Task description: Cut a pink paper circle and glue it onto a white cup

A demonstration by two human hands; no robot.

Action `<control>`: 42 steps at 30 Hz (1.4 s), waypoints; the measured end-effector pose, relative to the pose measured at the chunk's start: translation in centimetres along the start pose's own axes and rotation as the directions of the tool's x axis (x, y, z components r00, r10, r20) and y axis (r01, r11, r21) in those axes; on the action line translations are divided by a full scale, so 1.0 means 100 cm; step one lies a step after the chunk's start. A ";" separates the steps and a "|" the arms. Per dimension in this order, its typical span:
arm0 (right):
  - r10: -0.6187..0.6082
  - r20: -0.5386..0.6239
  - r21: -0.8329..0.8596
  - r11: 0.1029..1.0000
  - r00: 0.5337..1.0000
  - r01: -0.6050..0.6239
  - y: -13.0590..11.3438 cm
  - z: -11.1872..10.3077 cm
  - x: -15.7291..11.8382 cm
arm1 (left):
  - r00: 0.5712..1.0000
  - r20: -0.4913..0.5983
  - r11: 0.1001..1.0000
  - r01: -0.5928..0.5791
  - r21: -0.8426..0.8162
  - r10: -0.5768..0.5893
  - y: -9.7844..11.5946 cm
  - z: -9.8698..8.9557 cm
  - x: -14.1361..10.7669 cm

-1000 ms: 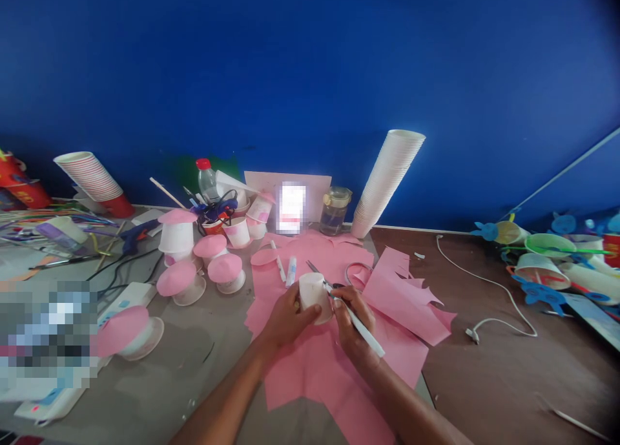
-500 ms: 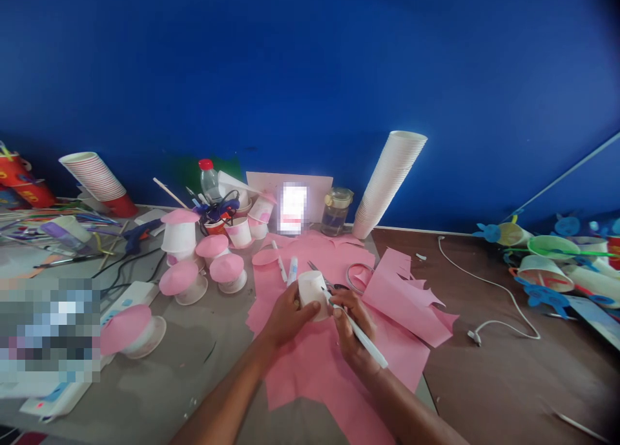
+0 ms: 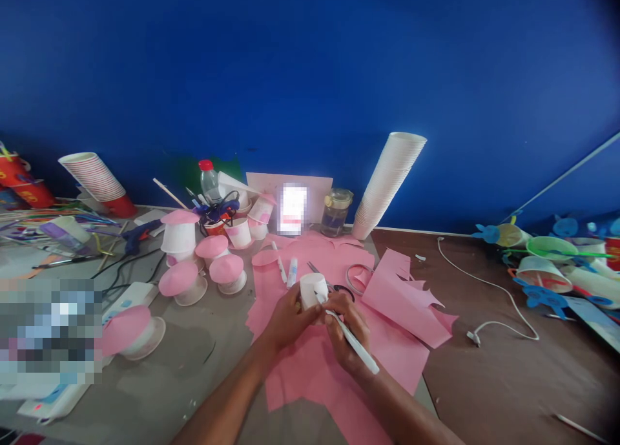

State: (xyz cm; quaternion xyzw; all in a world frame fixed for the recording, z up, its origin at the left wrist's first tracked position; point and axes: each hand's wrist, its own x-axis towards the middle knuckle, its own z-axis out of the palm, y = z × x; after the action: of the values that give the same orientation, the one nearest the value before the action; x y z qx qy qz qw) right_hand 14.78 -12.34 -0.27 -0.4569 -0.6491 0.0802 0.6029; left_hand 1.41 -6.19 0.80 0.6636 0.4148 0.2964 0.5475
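A white paper cup (image 3: 311, 287) is held over pink paper (image 3: 310, 367) with my left hand (image 3: 285, 319), whose fingers wrap round its left side and thumb lies across its front. My right hand (image 3: 347, 329) grips a white marker (image 3: 356, 347) like a pen, and the marker's tip meets the cup's front wall. Behind the right hand lie scissors (image 3: 343, 291), partly hidden by it. A second marker (image 3: 292, 272) rests on the pink paper behind the cup.
Small white cups with pink paper tops (image 3: 227, 269) stand to the left. Tall cup stacks (image 3: 390, 185) lean near the blue wall, beside a glass jar (image 3: 336, 212). A white cable (image 3: 489, 283) lies on the right. Torn pink sheets (image 3: 402, 296) spread beside the right hand.
My right hand has moved slightly left with the marker, bringing its tip onto the cup's front. The cup has tipped and sunk slightly in my left hand. More of the scissors shows.
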 end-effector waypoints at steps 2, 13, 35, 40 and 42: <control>-0.004 -0.005 -0.007 1.000 1.000 0.004 -0.001 0.000 0.001 | 1.000 -0.001 1.000 0.001 0.000 -0.001 0.000 0.000 0.000; 0.036 -0.041 0.006 0.999 0.999 -0.035 0.002 -0.001 0.000 | 1.000 -0.001 0.999 0.012 -0.049 -0.012 0.004 -0.001 -0.001; 0.201 -0.160 0.038 0.980 0.966 -0.198 0.001 -0.003 0.003 | 0.998 -0.031 0.998 0.057 -0.028 -0.058 0.004 -0.001 -0.001; 0.083 -0.094 0.035 0.996 0.992 -0.080 -0.001 -0.002 0.000 | 1.000 -0.010 1.000 0.006 -0.010 -0.006 0.005 -0.001 -0.001; 0.051 -0.078 0.036 0.998 0.996 -0.048 0.000 -0.001 -0.001 | 1.000 -0.010 1.000 0.005 0.019 -0.004 0.005 -0.001 -0.001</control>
State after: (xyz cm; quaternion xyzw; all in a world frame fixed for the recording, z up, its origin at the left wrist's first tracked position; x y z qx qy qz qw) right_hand 14.86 -12.45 -0.31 -0.4655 -0.6118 0.0880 0.6334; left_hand 1.41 -6.29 1.36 0.6664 0.4219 0.2946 0.5396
